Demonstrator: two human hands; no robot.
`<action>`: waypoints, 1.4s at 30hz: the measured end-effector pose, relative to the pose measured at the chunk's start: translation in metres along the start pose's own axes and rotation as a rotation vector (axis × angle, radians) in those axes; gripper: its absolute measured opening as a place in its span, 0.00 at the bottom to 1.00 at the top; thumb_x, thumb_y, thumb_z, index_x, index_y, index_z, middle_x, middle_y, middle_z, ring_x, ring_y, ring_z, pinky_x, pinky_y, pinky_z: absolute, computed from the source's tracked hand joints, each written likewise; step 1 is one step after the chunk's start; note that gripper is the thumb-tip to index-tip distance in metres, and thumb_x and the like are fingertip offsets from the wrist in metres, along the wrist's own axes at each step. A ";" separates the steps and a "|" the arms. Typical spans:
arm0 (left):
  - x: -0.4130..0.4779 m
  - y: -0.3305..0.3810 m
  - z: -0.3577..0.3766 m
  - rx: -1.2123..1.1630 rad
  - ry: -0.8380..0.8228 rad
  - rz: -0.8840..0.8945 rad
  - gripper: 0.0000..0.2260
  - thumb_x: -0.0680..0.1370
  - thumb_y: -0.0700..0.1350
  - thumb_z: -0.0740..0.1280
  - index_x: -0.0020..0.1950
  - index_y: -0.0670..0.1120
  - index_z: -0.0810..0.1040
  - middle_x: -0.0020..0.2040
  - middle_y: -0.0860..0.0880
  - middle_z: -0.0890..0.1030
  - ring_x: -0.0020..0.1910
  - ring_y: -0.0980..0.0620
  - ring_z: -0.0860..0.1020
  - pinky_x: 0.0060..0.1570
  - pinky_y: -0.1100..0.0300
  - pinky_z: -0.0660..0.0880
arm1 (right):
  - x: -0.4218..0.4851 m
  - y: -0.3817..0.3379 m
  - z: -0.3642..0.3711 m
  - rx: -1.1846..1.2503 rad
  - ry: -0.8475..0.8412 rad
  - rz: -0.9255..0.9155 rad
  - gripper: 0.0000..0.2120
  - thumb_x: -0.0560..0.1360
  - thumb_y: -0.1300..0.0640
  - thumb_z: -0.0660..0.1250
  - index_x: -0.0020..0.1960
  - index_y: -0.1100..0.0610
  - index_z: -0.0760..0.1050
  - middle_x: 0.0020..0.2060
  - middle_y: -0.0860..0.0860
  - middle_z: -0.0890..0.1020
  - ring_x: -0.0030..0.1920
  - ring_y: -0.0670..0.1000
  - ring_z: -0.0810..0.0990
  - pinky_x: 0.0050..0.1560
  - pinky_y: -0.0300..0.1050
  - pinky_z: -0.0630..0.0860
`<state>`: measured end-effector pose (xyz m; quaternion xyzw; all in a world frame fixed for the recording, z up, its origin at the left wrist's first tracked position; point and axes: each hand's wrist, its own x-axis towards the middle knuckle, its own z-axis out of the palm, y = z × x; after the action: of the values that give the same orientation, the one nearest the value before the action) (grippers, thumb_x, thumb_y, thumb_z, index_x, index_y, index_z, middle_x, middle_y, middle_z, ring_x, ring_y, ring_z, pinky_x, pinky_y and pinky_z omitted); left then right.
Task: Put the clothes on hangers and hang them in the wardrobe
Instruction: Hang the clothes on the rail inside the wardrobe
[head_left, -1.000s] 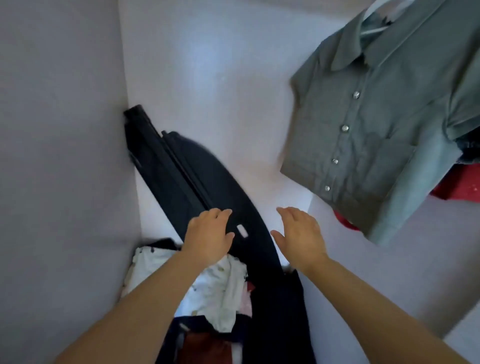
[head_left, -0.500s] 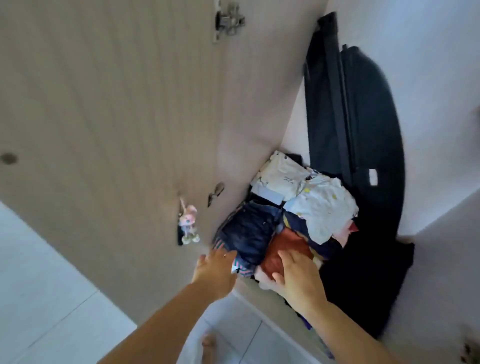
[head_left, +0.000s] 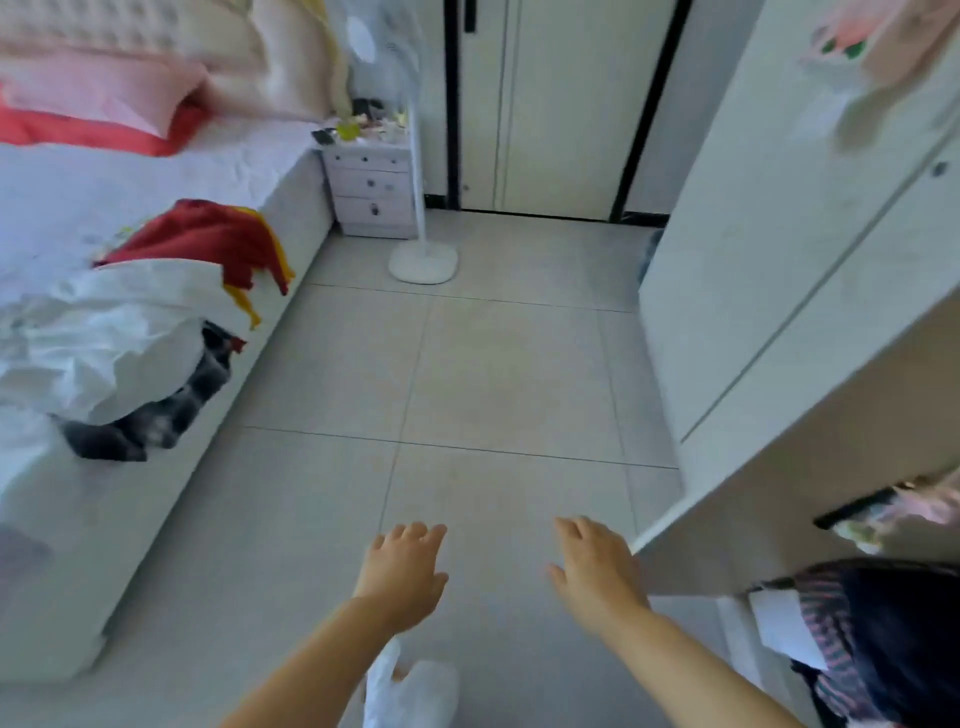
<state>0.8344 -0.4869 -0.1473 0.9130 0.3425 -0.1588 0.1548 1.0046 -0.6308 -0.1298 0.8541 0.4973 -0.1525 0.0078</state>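
The left hand (head_left: 402, 571) and right hand (head_left: 597, 566) hover empty, fingers spread, while the clothes heap (head_left: 130, 332) lies on the bed (head_left: 156, 519) ahead-left (wardrobe (head_left: 779, 260) opposite, at right), nearer the left hand.

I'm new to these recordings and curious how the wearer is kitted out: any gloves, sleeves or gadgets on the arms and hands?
No. The left hand and right hand are bare, with no gloves, rings or markers to be seen. The left forearm and right forearm are bare too: no sleeve, watch or strap shows.
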 end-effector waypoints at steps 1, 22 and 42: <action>-0.003 -0.026 -0.007 -0.036 0.027 -0.054 0.25 0.79 0.54 0.58 0.74 0.51 0.56 0.71 0.50 0.64 0.70 0.48 0.63 0.67 0.53 0.60 | 0.021 -0.025 -0.005 -0.018 -0.002 -0.062 0.21 0.78 0.47 0.58 0.68 0.54 0.63 0.63 0.51 0.71 0.63 0.53 0.69 0.62 0.46 0.65; 0.053 -0.446 -0.122 -0.366 0.282 -0.745 0.26 0.77 0.52 0.59 0.73 0.52 0.57 0.70 0.50 0.65 0.69 0.47 0.63 0.66 0.53 0.60 | 0.382 -0.451 -0.044 -0.123 -0.045 -0.766 0.25 0.78 0.46 0.56 0.73 0.53 0.57 0.67 0.48 0.67 0.67 0.50 0.64 0.66 0.43 0.59; 0.177 -0.733 -0.224 -0.527 0.400 -1.119 0.25 0.78 0.54 0.58 0.73 0.53 0.57 0.71 0.51 0.65 0.68 0.48 0.64 0.65 0.53 0.62 | 0.669 -0.745 -0.074 -0.241 -0.162 -1.128 0.21 0.78 0.47 0.58 0.69 0.52 0.62 0.64 0.48 0.69 0.64 0.51 0.67 0.64 0.43 0.61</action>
<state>0.5073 0.2289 -0.1424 0.5401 0.8159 0.0472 0.2007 0.6954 0.3248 -0.1358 0.4358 0.8870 -0.1402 0.0607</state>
